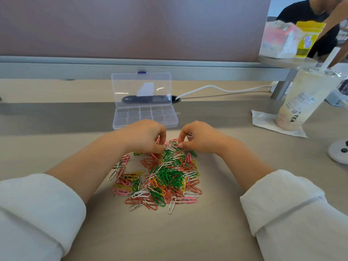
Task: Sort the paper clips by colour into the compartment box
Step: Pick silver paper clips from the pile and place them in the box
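left hand point(146, 136): curled, pinching pink clips point(157, 138)
right hand point(197, 137): pinching a white clip point(190, 134)
pile point(165, 178): right under both
compartment box point(120, 117): just beyond, lid up

The left hand point(145, 137) pinches pink clips point(157, 138) and the right hand point(197, 137) pinches a pale clip point(190, 134), both at the far edge of the pile point(165, 176). Most of it lies nearer than the grips. The open box point(118, 123) stands just beyond them.

A single head-worn view looks forward and down, close over the desk point(56, 140).
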Demonstrator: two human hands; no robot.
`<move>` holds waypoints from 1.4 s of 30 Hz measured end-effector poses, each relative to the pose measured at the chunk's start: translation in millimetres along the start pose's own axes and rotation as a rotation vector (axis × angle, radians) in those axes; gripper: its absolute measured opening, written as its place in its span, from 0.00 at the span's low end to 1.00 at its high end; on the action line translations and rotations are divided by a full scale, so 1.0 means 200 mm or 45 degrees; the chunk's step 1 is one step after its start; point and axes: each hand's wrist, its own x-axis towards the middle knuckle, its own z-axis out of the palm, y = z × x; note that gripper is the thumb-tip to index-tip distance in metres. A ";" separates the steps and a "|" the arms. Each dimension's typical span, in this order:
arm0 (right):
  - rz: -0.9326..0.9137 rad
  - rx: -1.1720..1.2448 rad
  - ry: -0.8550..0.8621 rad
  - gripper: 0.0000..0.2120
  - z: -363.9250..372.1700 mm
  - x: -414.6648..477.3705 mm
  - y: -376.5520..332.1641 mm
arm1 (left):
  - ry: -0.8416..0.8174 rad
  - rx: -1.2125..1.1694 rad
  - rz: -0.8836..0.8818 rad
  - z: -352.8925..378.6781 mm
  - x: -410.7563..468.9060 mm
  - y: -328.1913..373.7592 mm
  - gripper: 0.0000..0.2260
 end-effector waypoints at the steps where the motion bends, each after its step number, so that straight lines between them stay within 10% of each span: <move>1: 0.006 -0.007 -0.005 0.06 0.00 0.00 0.00 | 0.020 -0.009 0.000 0.00 0.00 0.00 0.07; 42: -0.055 0.206 0.020 0.07 0.00 0.01 -0.03 | -0.023 -0.210 -0.066 -0.02 -0.03 0.02 0.06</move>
